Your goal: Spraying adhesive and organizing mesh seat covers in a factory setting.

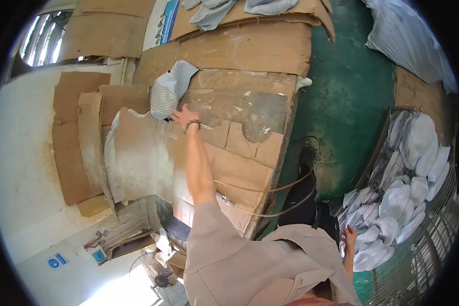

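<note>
Though outspread, left hand (186, 117) beside bundle (167, 92)

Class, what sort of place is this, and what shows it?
Likely a workshop or factory room: a cardboard-covered worktable, a heap of similar grey-and-white pieces and a fan.

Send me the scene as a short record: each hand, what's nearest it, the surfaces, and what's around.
Left hand: fingers spread, palm down
Nearest to left hand: pale patterned fabric piece, at the fingers; firm contact cannot be told
Right hand: low at the right side, grip unclear
Nearest to right hand: heap of pale fabric pieces, at its left edge
Work surface: bench partly covered with cardboard
On bench: thin tan hose, looping past the right edge
Floor: green
Lower left: round fan
</note>
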Demonstrator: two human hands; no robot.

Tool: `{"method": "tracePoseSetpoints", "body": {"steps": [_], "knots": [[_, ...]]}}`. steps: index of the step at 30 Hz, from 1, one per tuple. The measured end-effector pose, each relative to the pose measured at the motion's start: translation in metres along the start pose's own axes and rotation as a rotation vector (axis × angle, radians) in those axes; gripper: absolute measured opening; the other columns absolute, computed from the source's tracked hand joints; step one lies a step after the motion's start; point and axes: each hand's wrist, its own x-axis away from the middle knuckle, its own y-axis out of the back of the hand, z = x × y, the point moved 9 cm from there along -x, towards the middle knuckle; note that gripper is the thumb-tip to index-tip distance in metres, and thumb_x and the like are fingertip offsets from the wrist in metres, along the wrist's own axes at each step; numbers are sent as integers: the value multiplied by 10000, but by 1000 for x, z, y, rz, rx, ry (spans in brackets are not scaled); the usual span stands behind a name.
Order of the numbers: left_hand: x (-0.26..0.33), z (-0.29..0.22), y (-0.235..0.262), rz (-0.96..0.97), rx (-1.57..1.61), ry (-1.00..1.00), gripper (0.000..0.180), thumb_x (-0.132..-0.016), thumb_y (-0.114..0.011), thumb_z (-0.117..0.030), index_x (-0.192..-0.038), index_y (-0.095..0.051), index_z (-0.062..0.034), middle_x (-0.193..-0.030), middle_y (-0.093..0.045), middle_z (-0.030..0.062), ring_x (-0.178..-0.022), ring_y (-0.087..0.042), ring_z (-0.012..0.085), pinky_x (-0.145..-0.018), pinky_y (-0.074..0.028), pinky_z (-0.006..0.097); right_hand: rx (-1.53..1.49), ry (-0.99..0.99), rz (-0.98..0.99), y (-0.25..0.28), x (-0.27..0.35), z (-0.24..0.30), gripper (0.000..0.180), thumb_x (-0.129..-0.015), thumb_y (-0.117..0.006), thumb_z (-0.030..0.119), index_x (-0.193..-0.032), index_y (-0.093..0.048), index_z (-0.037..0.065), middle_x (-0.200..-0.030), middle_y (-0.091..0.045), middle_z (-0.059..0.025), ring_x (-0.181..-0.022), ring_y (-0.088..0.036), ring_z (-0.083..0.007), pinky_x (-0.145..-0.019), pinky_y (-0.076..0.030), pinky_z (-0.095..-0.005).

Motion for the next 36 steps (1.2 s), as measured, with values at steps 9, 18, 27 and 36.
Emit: {"method": "tracePoseSetpoints", "body": {"steps": [9, 18, 27, 36], "knots": [[-96, 56, 45, -116, -144, -254, 504, -825, -677, -216, -1315, -577, -152, -1450, -444, 140, -1329, -429, 349, -1034, -387, 555, 219, -83, 22, -7, 9, 61, 435, -910, -611, 176, -1295, -573, -22, -1030, -670, -81, -779, -647, -152, -547, -555, -299], [53, 12, 319, -658, 725, -291, 278, -847, -684, -33, -1125, -679, -23, -1154, -584, 132, -1009, -613, 238, -852, -543, 369, 390, 448, 131, -87, 25, 212, 477, -910, -644, 230, -1307, -574, -25, -1115, -685, -125, -961, -656, -211, -852, -523, -311], [390, -214, 322, 71, 1070, -1038, 260, -817, -734, 23, -1034, -600, -27, -1222, -592, 233, -1144, -579, 361, -963, -470, 449, -307, 869, 535, -120, 258, 435, 579, -957, -650, 204, -1460, -409, 45, -1282, -616, -111, -1134, -595, -162, -958, -497, -325], [787, -326, 337, 1236, 1012, -1788, 707, -805, -743, -24, -1415, -387, 8, -1412, -511, 195, -1316, -483, 331, -1110, -372, 430, -877, 653, -484, 148, 225, 203, 395, -898, -704, 230, -1193, -608, -15, -1055, -680, -63, -930, -626, -124, -802, -531, -312]]}}
